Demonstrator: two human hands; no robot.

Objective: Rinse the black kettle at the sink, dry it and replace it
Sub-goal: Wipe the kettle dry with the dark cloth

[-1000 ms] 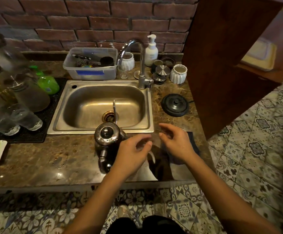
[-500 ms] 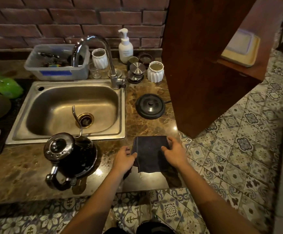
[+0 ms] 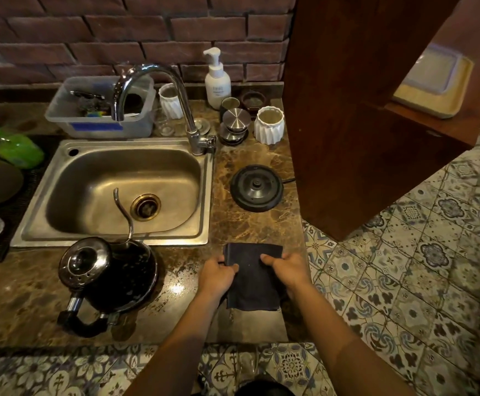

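The black kettle [image 3: 110,277] stands wet on the marble counter in front of the steel sink [image 3: 118,192], its thin spout reaching over the basin and its handle pointing toward me. A dark cloth [image 3: 251,278] lies flat on the counter to the kettle's right. My left hand [image 3: 217,274] pinches the cloth's left edge and my right hand [image 3: 286,267] pinches its right edge. The round black kettle base [image 3: 257,187] sits behind the cloth, right of the sink, with nothing on it.
A chrome faucet [image 3: 158,95] arches over the sink. Behind it stand a plastic tub [image 3: 101,110], a soap pump bottle [image 3: 217,78], white ribbed cups [image 3: 269,124] and metal lids. A wooden cabinet [image 3: 361,110] borders the counter's right end. Glassware and a green bottle [image 3: 15,148] crowd the left.
My hands left the kettle and moved right to the dark cloth, taking hold of its two edges. The view shifted right, and the kettle stays put on the counter.
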